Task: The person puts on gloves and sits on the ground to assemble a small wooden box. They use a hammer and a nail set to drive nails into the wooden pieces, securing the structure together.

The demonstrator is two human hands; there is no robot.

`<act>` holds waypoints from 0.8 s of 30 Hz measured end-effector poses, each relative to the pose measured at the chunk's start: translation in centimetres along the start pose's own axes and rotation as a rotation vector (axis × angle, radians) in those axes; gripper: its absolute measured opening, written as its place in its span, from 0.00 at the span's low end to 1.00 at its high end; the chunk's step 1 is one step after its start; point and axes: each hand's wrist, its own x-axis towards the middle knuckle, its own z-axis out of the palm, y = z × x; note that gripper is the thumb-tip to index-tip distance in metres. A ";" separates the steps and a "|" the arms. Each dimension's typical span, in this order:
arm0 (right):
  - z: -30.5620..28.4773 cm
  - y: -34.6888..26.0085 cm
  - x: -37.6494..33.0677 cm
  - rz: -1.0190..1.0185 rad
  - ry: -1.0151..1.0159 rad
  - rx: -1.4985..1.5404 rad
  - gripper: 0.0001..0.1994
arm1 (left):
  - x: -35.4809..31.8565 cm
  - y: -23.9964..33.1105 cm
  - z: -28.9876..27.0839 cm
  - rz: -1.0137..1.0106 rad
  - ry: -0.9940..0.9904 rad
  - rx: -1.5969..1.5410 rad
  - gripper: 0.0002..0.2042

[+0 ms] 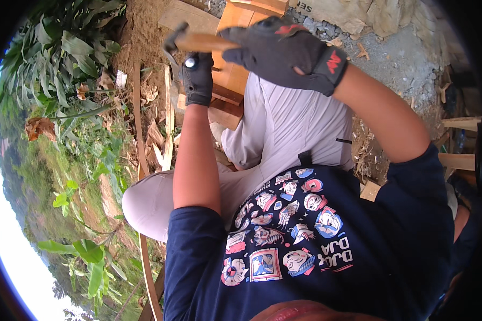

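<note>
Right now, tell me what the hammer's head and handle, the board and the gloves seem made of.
Hammer head: probably steel, being dull dark grey. Handle: likely wood, warm brown; blur hides its finish. Board: wood by its orange-brown colour and squared edges; varnished or bare, I cannot tell. Gloves: seemingly matt black fabric, perhaps synthetic, creasing softly.

Smooth wooden hammer handle (202,42); metal head (172,40); matt gloves (284,56)
</note>
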 end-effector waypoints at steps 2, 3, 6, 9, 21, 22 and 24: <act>-1.4 -1.3 0.1 0.000 0.043 -0.014 0.25 | 0.1 0.2 -1.7 -0.131 -0.059 -0.012 0.09; -1.7 -2.1 0.4 -0.009 0.066 -0.016 0.25 | -0.2 -0.2 -2.7 -0.091 -0.073 0.076 0.09; -0.4 -1.0 -0.6 0.021 -0.156 -0.034 0.25 | 0.1 -2.6 -1.5 0.013 0.050 -0.282 0.09; -0.2 0.1 -1.0 0.016 -0.128 -0.063 0.24 | -0.1 -2.4 -2.7 -0.054 -0.128 -0.166 0.10; -0.6 -0.9 0.3 -0.165 0.065 -0.232 0.24 | -0.5 0.4 -3.0 -0.092 -0.190 0.186 0.22; -0.9 -1.2 0.7 -0.218 0.144 -0.209 0.24 | -0.1 0.5 -3.1 -0.116 -0.212 0.234 0.23; 0.0 -0.9 0.3 -0.224 0.085 -0.247 0.24 | -0.5 0.5 -3.4 -0.058 -0.206 0.282 0.24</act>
